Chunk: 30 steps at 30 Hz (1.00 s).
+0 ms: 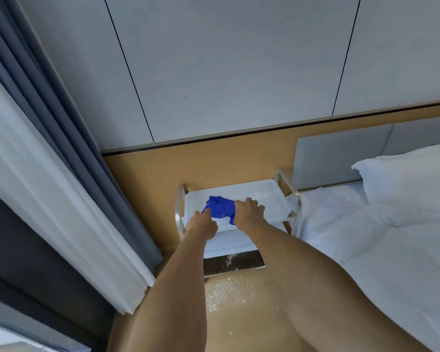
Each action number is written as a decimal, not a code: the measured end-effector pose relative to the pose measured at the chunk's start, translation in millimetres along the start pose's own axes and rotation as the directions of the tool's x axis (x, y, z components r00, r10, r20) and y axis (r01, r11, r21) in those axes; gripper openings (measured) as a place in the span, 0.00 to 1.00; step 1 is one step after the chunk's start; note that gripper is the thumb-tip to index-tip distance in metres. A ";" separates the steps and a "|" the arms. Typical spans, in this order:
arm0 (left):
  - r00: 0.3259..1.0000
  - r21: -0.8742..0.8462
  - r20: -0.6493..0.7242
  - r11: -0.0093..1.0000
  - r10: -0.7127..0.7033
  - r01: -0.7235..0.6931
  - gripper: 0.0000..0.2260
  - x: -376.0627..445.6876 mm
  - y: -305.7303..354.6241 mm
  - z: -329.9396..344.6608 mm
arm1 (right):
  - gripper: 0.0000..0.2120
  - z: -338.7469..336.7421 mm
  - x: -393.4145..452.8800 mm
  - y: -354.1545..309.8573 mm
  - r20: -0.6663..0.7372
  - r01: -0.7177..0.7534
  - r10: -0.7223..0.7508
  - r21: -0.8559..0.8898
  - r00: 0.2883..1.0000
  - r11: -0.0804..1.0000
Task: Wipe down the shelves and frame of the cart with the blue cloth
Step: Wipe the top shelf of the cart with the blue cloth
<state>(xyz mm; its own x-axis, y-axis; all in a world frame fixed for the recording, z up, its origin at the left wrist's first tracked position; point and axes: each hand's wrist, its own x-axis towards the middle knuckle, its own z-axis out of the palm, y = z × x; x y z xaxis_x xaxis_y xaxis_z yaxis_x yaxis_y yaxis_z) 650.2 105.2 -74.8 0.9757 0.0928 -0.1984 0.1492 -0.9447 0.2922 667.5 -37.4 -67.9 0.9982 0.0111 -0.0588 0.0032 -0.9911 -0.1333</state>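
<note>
A small white cart (264, 191) with a metal frame stands against the tan wall panel between the curtain and the bed. A crumpled blue cloth (220, 207) lies on its top shelf. My left hand (202, 222) pinches the cloth's near-left corner. My right hand (248, 212) grips the cloth's right side, fingers curled over it. A lower white shelf (229, 243) shows under my forearms. The metal side handles (178, 212) rise at both ends of the top shelf.
A bed with white sheets (366, 250) and a pillow (412, 184) presses against the cart's right side. Grey and white curtains (61, 174) hang at the left. The glossy tan floor (234, 301) lies in front of the cart.
</note>
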 end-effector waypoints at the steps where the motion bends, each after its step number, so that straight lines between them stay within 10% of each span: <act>1: 1.000 -0.005 0.007 1.000 -0.002 0.002 0.18 17.4 -0.4 -2.2 | 0.15 3.4 17.2 -3.3 0.014 0.007 -0.007 0.004 1.000 1.000; 30: 0.957 0.011 0.282 0.997 -0.075 0.076 0.19 489.2 -62.6 57.7 | 0.14 147.1 474.2 -54.2 0.382 -0.062 0.052 0.016 0.923 0.998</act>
<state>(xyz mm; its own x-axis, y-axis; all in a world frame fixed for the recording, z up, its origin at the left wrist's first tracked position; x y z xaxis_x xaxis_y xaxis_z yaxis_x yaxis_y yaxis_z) 1108.9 191.6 -244.1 0.8769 0.0714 -0.4753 0.2208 -0.9382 0.2665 1131.8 41.2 -234.1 0.8985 0.0099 -0.4388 -0.0601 -0.9875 -0.1454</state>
